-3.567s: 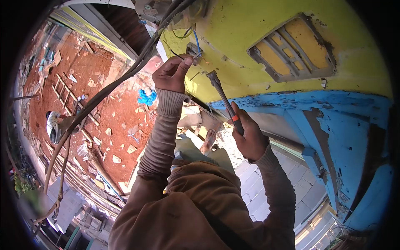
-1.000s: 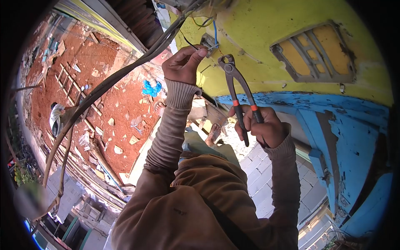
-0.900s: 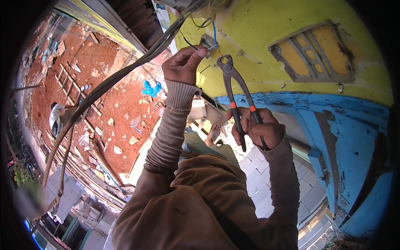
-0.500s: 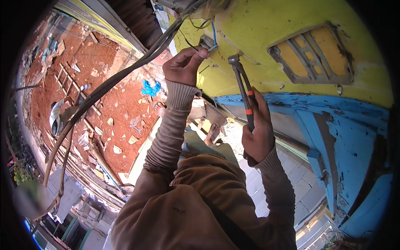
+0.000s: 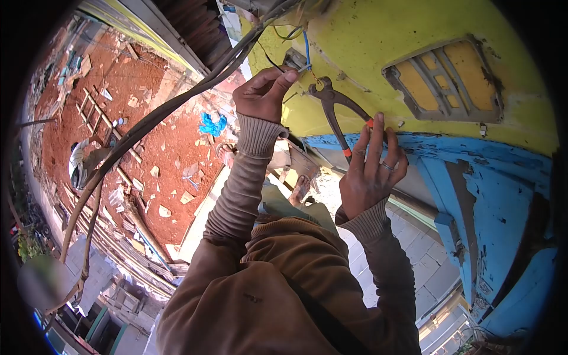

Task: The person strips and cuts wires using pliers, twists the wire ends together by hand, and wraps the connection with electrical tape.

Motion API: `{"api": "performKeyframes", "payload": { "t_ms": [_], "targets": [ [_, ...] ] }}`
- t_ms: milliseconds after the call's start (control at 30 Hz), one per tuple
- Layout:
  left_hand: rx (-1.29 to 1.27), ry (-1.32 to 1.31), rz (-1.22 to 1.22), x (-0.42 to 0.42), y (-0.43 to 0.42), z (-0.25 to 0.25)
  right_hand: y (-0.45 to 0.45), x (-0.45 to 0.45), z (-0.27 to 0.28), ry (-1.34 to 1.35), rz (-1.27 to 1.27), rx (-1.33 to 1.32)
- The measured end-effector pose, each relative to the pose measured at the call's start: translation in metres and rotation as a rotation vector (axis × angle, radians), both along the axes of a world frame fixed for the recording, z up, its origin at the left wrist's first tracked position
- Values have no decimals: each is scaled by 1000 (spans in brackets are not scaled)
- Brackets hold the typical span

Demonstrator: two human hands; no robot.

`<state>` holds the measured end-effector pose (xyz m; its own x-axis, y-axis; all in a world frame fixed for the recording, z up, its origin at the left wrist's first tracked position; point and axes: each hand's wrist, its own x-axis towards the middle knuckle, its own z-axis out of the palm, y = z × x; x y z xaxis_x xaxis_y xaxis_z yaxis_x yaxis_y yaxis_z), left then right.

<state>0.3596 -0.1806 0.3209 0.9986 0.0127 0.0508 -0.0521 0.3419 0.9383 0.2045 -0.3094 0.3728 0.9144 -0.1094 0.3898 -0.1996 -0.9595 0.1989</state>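
My left hand (image 5: 265, 92) is closed in a pinch on a thin black wire (image 5: 270, 58) beside a small grey fitting (image 5: 294, 59) on the yellow wall. A blue wire (image 5: 307, 48) hangs there, and frayed copper strands (image 5: 315, 77) show just below it. My right hand (image 5: 373, 168) grips the pincers (image 5: 335, 118) by their dark handles with orange-red bands. The handles are spread and the jaws stand apart, close by the copper strands; whether they touch is unclear. A ring is on one finger of this hand.
Thick dark cables (image 5: 171, 107) cross the upper left. A frame (image 5: 447, 83) is set in the yellow wall, above peeling blue wood (image 5: 503, 207). Down on the red soil are a bamboo ladder (image 5: 109, 124), a blue bag (image 5: 212, 124) and another person (image 5: 83, 160).
My right hand has opened the pincers' handles and jaws and turned, with its fingers now extended. The jaws have shifted left towards the copper strands. My left hand has barely moved.
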Motion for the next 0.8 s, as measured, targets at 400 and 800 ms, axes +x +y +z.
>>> {"api": "performKeyframes", "payload": {
  "t_ms": [400,800],
  "targets": [
    [-81,-61,-19,3,-1,-6,-14,-6,3,101,148,514],
    [-169,-26,-15,3,-5,-12,-35,0,8,594,231,2439]
  ]
}}
